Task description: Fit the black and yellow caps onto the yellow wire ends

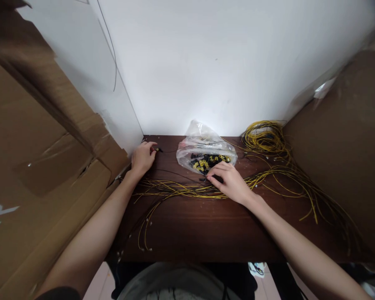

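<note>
At the table's back left, my left hand (144, 158) is closed, its fingertips at a small black-and-yellow connector (158, 149). A thin dark wire leads from that connector to the right. My right hand (228, 179) is closed in a pinch at the front edge of a clear plastic bag (203, 133). A small black connector (202, 179) shows by its fingertips. Small black and yellow connector pieces (203, 164) fill the mouth of the bag. A bundle of yellow and black wires (181, 191) runs across the table beneath my right wrist.
A coil of yellow and black wire (261, 135) lies at the back right of the dark brown table (206, 233). Cardboard (43, 137) stands along the left, with another brown board (340, 125) on the right. A white wall (206, 62) rises behind.
</note>
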`<act>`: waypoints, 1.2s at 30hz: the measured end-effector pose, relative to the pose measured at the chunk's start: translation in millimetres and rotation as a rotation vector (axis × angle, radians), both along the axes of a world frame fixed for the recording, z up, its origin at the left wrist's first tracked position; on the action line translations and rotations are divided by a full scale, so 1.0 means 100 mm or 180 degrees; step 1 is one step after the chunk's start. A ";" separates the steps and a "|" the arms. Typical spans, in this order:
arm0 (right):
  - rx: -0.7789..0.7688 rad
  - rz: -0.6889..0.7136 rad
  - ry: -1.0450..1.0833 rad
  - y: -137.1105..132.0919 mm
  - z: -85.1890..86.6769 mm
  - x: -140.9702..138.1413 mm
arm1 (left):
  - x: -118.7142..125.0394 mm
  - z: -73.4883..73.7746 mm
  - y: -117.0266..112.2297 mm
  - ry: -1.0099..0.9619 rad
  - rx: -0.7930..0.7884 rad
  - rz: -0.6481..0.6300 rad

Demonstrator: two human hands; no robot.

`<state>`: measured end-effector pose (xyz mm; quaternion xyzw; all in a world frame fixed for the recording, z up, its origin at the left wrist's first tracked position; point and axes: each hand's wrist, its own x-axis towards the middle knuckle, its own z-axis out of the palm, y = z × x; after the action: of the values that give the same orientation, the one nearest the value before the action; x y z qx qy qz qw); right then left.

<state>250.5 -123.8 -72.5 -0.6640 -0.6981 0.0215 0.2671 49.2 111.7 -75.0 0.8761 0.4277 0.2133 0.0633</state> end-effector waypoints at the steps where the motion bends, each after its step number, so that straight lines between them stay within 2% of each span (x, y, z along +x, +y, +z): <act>1: -0.0011 0.0000 -0.0003 0.00 0.00 0.00 | 0.00 0.00 0.00 0.0022 0.0015 -0.0006; 15: -0.0018 -0.0002 0.0008 0.00 -0.01 0.00 | 0.01 0.01 -0.01 0.0452 0.0178 -0.0156; 36: -0.0052 0.0004 -0.0052 0.00 0.00 0.00 | 0.00 -0.04 0.07 0.0034 -0.0045 -0.0387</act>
<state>250.7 -123.7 -72.2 -0.6659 -0.7004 0.0220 0.2560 49.6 119.2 -78.7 0.9011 0.3755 0.2014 0.0800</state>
